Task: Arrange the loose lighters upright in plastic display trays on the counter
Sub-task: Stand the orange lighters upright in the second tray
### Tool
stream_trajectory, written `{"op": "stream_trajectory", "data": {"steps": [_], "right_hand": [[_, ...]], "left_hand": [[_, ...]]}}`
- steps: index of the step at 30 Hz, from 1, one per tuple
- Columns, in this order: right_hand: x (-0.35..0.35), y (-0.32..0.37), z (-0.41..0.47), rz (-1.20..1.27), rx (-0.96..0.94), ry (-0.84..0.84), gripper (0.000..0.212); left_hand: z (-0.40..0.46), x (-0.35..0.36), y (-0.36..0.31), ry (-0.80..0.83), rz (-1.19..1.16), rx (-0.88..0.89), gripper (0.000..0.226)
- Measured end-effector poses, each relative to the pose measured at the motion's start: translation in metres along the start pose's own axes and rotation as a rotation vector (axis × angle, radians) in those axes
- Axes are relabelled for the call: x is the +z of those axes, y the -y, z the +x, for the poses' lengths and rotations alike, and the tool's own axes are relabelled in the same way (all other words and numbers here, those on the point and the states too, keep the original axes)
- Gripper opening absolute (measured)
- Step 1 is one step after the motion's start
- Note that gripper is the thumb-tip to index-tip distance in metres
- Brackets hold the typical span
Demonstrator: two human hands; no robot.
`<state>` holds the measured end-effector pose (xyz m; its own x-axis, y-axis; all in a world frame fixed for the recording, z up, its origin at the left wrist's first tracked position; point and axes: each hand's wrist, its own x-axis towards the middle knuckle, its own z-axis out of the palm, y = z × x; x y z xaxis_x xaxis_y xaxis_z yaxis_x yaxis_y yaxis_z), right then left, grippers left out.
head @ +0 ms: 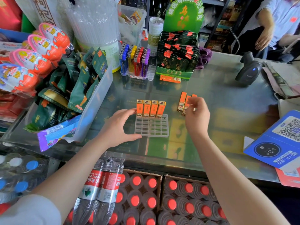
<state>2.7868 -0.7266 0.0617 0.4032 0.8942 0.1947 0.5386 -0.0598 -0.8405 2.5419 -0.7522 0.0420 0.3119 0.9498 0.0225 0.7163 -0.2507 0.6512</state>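
**One row in, loads of slots still to fill**

Starting on the left, the left hand [121, 127] sits against the left edge of the clear tray [151, 126], fingers spread loose with the thumb at the near corner and fingertips up by the first lighter. It's a wide grip, not really clamped on anything, and my guess is it's just there to stop the light tray skating around on the glass desk [219, 98].

In the tray's far row there are four orange lighters [151, 108] standing upright side by side, which makes sense since filling from the back keeps the near slots easy to reach. Every row in front is bare.

Off to the right, the right hand [196, 114] has its fingers curled around a loose lighter [186, 103] from the little bunch just beside the tray. Probably the next one for the last slot in that row.
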Motion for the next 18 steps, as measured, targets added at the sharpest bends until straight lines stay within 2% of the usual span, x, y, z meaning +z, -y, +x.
{"op": "stream_trajectory", "data": {"steps": [3, 8, 12, 18], "right_hand": [[0.002, -0.017, 0.020, -0.108, 0.097, -0.017, 0.031], [0.006, -0.024, 0.037, -0.148, 0.176, -0.040, 0.023], [0.001, -0.025, 0.041, -0.189, 0.192, 0.036, 0.031], [-0.004, -0.022, 0.048, -0.279, 0.245, 0.098, 0.031]], "left_hand": [[0.000, 0.001, -0.001, -0.005, 0.008, -0.004, 0.081], [0.000, 0.001, -0.002, -0.026, 0.025, 0.006, 0.080], [0.000, 0.002, -0.001, -0.030, 0.027, 0.014, 0.079], [0.000, 0.001, -0.001, -0.047, 0.034, 0.041, 0.077]]}}
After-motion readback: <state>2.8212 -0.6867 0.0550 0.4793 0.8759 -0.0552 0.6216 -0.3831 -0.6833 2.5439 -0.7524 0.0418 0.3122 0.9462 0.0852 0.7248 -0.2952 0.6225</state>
